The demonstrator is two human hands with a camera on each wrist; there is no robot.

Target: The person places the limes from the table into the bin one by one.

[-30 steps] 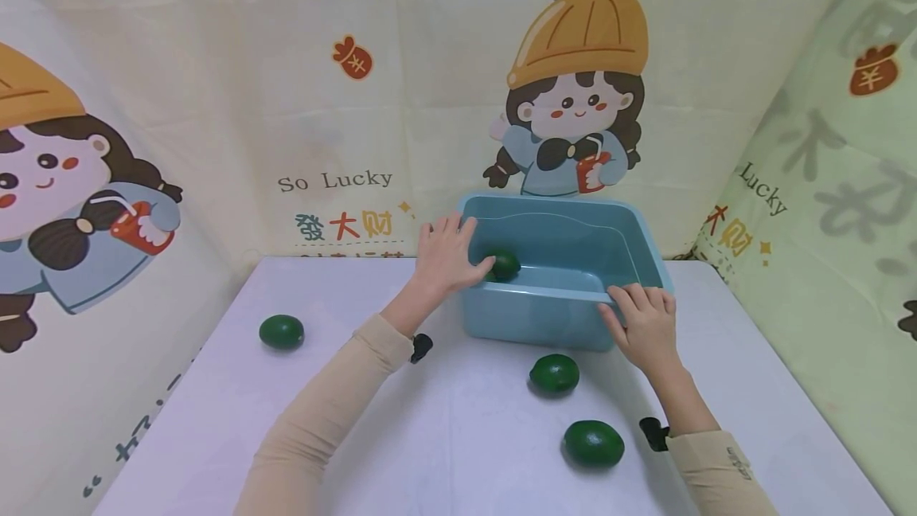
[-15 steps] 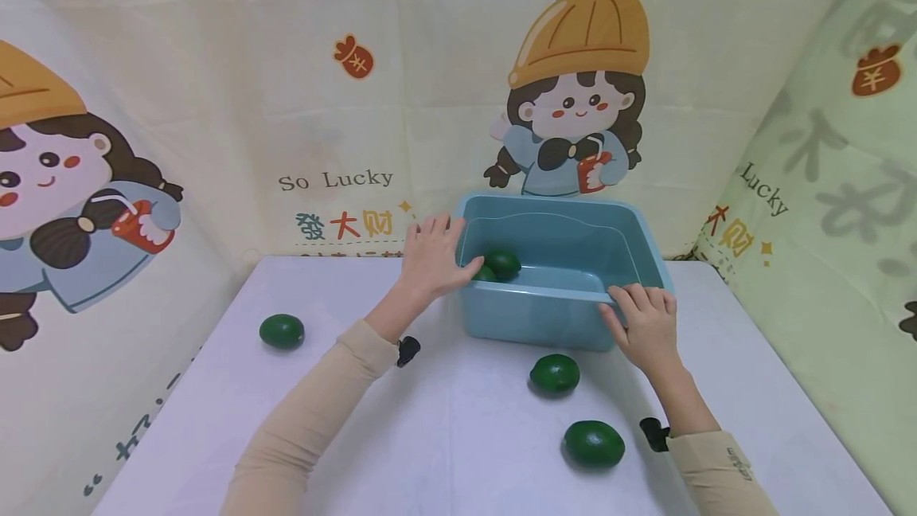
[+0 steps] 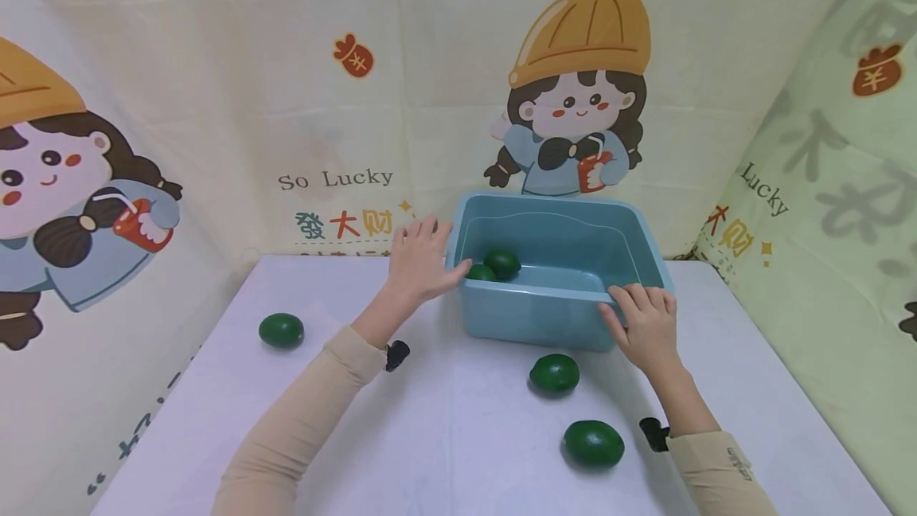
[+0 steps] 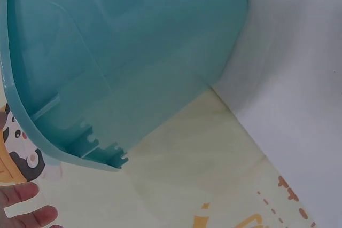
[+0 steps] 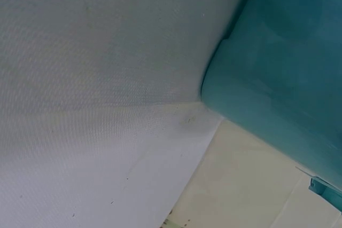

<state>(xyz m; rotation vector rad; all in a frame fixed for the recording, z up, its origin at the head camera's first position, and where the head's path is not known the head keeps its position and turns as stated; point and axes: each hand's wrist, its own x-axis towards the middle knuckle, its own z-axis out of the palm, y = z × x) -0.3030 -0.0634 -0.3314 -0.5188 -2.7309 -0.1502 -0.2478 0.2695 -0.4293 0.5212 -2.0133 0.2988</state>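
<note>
A light blue plastic bin [image 3: 537, 317] stands at the back of the white table in the head view. Two green limes, one whole lime [image 3: 502, 264] and one partly hidden lime [image 3: 481, 272], lie in its left end. My left hand [image 3: 419, 263] is beside the bin's left side, fingers spread and holding nothing, thumb close to the front left corner. In the left wrist view its fingertips [image 4: 33, 217] show apart from the rim. My right hand [image 3: 648, 325] grips the front right rim, fingers over the edge and thumb outside. The right wrist view does not show that hand.
One lime [image 3: 282, 330] lies on the table [image 3: 423, 436] at the left. Another lime [image 3: 555, 374] sits just before the bin, and a third lime [image 3: 594, 443] lies nearer. Printed cloth [image 3: 430, 126] hangs behind and along both sides.
My left hand has moved left and slightly toward me, from over the bin's left rim to outside it, uncovering more of the second lime. The right hand has stayed still.
</note>
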